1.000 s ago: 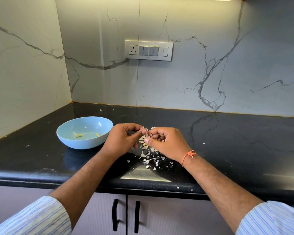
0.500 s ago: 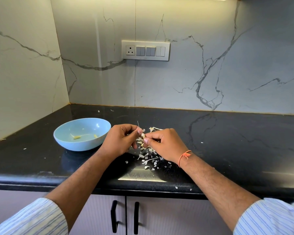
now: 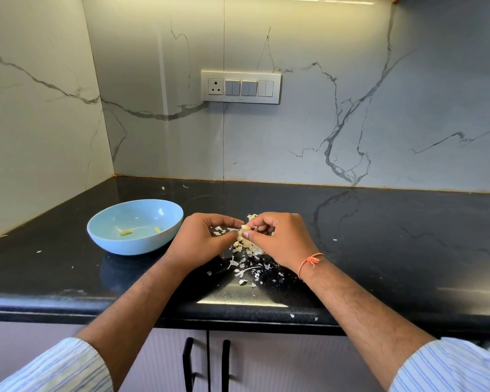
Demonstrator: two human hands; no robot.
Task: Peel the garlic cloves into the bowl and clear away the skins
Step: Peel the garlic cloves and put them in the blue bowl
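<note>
Head view: both hands meet over the glossy black stone countertop [image 3: 379, 236], just above a loose scatter of pale papery garlic skins [image 3: 245, 267]. The left hand [image 3: 198, 241] and the right hand [image 3: 283, 239], which wears an orange thread at the wrist, each have curled fingers pinching the same small cream-coloured garlic clove [image 3: 243, 230] between their fingertips, held apart from the counter. At about nine o'clock from the hands, just beside the left knuckles, sits the shallow light-blue round bowl [image 3: 111, 239], with a couple of yellowish peeled pieces [image 3: 127, 232] lying in its bottom.

The risks, as I judge them:
- The clove is small and probably slick once bared; a hard tug on the skin could pop it out of the pinch and onto the litter or off the six o'clock edge.
- Light flakes already lie at the counter's front lip; a sweep of a sleeve or wrist could push more over it.
- Skin fragments clinging to the clove could ride into the bowl.
</note>
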